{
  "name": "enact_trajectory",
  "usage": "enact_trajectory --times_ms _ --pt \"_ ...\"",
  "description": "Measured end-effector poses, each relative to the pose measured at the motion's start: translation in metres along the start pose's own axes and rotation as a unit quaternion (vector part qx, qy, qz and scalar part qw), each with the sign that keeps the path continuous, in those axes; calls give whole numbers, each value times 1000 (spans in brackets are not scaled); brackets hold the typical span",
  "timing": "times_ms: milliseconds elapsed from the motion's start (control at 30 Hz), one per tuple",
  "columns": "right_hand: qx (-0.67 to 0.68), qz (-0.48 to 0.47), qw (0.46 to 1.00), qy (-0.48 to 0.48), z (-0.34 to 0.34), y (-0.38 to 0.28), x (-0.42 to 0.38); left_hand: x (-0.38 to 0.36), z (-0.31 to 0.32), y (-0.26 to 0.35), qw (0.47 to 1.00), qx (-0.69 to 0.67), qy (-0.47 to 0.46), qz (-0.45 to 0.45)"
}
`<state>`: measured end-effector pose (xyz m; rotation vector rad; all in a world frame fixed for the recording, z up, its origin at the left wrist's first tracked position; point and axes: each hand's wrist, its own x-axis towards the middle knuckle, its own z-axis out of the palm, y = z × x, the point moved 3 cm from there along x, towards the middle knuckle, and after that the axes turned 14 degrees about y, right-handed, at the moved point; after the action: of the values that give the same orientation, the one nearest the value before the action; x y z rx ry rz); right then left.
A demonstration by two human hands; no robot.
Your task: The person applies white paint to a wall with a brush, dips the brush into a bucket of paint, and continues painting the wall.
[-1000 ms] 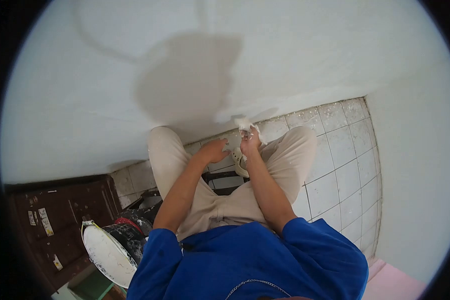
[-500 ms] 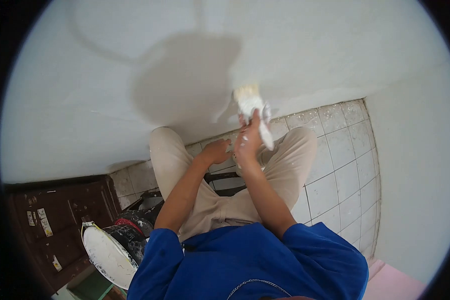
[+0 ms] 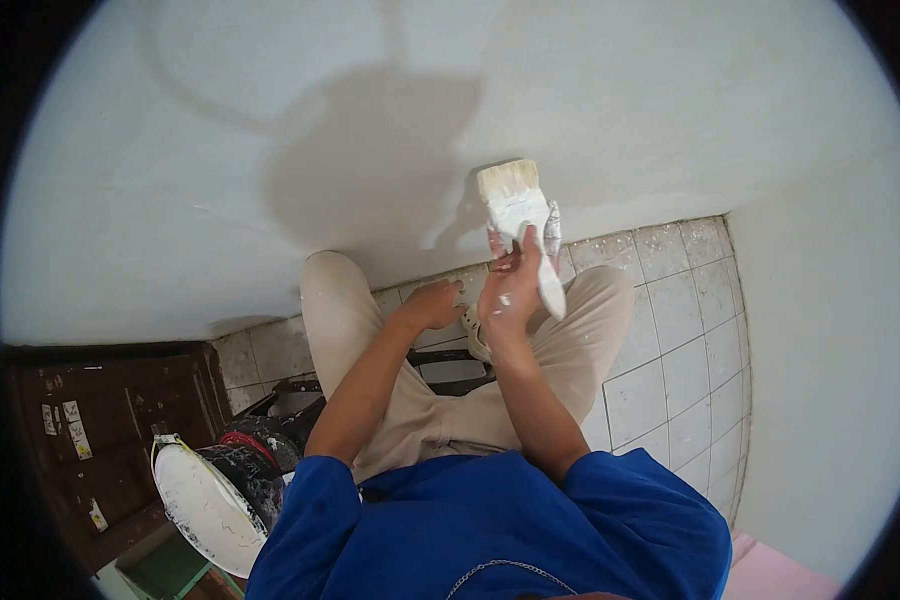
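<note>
My right hand point(image 3: 511, 280), spotted with white paint, is closed around a wide paintbrush point(image 3: 518, 208) coated in white. The brush's cream bristles point up at the pale wall point(image 3: 630, 110); whether they touch it I cannot tell. Its handle slants down to the right past my palm. My left hand point(image 3: 436, 304) hangs between my knees, near the foot of the wall, with its fingers bent and partly apart and nothing seen in it.
White floor tiles point(image 3: 685, 365) with paint specks run along the wall. At the lower left are a paint-smeared black bucket point(image 3: 238, 480), a white lid point(image 3: 205, 505) and a brown door point(image 3: 120, 430) with stickers. A side wall point(image 3: 830, 330) rises at the right.
My right hand and the brush have shifted a little to the right, and the brush shows more sharply. My left hand has stayed in nearly the same place.
</note>
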<state>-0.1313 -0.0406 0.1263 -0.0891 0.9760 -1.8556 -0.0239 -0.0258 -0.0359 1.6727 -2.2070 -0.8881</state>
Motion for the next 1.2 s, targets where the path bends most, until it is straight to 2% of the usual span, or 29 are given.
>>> enact_trajectory --times_ms 67,167,267,367,400,500,533,667,767,800,900,967,1033,1100,1200 --pt "-6 -34 999 27 5 17 -8 2 12 -9 1000 -15 15 13" --pt "-134 7 987 87 -80 91 39 -7 -9 6 1000 2 -14 -27" --pt "-226 166 933 226 -158 137 86 -10 -9 6 999 -5 -32 -33" --pt "-101 115 985 75 -96 107 78 -16 -24 14 999 -12 -18 -38" --pt "-97 88 990 52 -68 87 66 -15 -21 13 999 -10 -16 -34" --pt "-49 114 992 34 -51 50 47 -7 -15 3 1000 5 -4 -18" --pt "-29 88 996 8 -43 36 33 -6 -11 1 1000 13 5 -14" --pt "-97 -4 992 -77 -31 26 6 -8 -15 12 999 6 -24 -22" --pt "-167 2 985 46 -78 89 50 -9 -13 10 1000 -3 -20 -19" --pt "-189 44 975 108 -94 101 60 -8 -12 8 999 -13 -32 -27" --pt "-190 152 952 187 -123 120 83 -9 -13 4 998 -31 -43 -43" --pt "-171 95 974 110 -107 115 85 -12 -15 3 998 -30 -23 -43" --pt "-141 49 988 44 -61 79 63 -16 -18 3 999 -8 -17 -49" --pt "-79 39 996 28 -27 37 33 -12 -17 2 999 -1 -12 -41" --pt "-21 -1 1000 -15 -13 1 8 -9 -10 3 999 -8 -22 -29"
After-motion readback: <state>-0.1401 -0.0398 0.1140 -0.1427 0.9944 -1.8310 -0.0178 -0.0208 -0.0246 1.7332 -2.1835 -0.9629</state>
